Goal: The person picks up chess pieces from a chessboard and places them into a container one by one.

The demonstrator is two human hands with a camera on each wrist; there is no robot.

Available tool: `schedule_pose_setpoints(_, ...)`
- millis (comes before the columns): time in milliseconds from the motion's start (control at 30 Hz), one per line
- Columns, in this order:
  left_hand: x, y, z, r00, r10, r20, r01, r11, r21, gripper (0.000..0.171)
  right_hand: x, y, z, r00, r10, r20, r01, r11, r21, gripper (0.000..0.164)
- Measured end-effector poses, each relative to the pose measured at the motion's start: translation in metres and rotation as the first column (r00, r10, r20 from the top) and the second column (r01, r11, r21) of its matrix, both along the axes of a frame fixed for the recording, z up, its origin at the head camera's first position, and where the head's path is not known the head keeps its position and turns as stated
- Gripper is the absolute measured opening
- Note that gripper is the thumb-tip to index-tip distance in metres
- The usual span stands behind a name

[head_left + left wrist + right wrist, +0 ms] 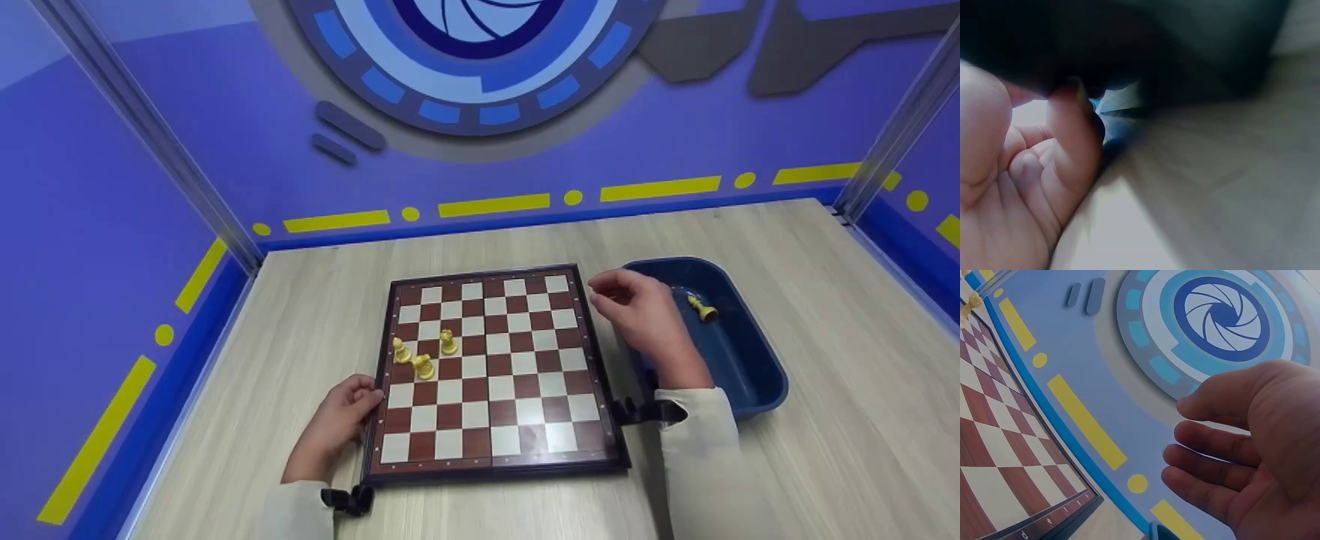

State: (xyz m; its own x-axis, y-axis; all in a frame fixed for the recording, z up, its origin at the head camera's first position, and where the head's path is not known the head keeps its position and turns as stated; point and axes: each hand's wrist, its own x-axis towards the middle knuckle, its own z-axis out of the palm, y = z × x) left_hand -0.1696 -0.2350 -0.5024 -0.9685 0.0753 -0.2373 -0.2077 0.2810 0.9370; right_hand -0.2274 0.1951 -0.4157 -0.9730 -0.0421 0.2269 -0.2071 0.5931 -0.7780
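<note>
The chessboard (551, 386) lies in the middle of the table (555, 514); three gold chess pieces (424, 367) stand close together on its left half; the left hand (339, 416) grips the board's left edge, fingers bent against it; the right hand (641, 311) hovers between the board's far right side and the blue tray (761, 356), fingers loosely bent, a narrow gap to the thumb, holding nothing; inside the tray one gold piece (703, 309) lies on its side; a blue-purple wall (480, 169) stands at the far side.
</note>
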Motion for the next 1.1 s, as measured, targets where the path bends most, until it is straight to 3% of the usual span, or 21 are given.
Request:
schedule_pose_setpoints(533, 0.000, 0.001, 0.000, 1.000, 0.020, -0.004, -0.020, 1.000, 0.002, 0.018, 0.003, -0.018, 0.000, 0.998, 0.055, 0.005, -0.055, 0.998, -0.002, 0.020)
schedule_pose_setpoints(767, 0.000, 0.001, 0.001, 1.000, 0.003, -0.002, -0.003, 1.000, 0.000, 0.024, 0.004, -0.027, -0.002, 0.997, 0.076, 0.012, -0.075, 0.997, -0.009, 0.018)
schedule_pose_setpoints(1100, 0.000, 0.001, 0.000, 1.000, 0.007, -0.009, -0.007, 1.000, 0.004, 0.021, 0.006, -0.042, -0.005, 0.990, 0.131, -0.053, -0.129, 0.991, 0.030, 0.017)
